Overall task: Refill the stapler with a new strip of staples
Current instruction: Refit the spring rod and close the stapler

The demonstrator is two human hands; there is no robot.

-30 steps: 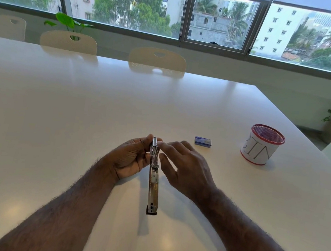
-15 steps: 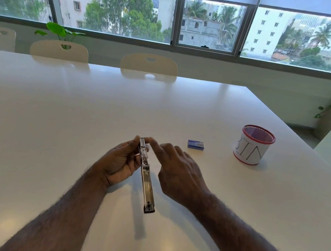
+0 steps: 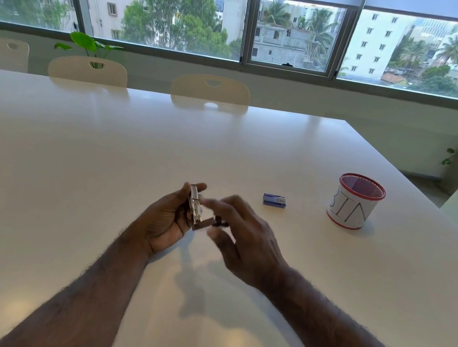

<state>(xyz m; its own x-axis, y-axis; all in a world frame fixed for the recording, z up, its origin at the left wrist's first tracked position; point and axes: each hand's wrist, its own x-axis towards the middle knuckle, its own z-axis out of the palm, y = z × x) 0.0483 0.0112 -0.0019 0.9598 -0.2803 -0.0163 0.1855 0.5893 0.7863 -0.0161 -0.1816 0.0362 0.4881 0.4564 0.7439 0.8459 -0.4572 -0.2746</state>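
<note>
A small metal stapler [image 3: 195, 204] stands nearly upright above the white table [image 3: 80, 155], gripped by my left hand [image 3: 165, 220] between thumb and fingers. Its lower end, a dark piece [image 3: 205, 224], juts out to the right. My right hand [image 3: 240, 232] is blurred beside it, fingers spread, fingertips close to that dark piece; whether they touch it is unclear. A small blue staple box [image 3: 274, 200] lies shut on the table to the right of my hands.
A white cup with a red mesh rim [image 3: 355, 202], marked BIN, stands at the right. Pale chairs [image 3: 210, 90] line the far table edge under the windows. The table's right edge runs diagonally past the cup.
The stapler was stretched out long toward me; now it looks short and upright in my left hand. My right hand has dropped from the stapler's top to its lower end.
</note>
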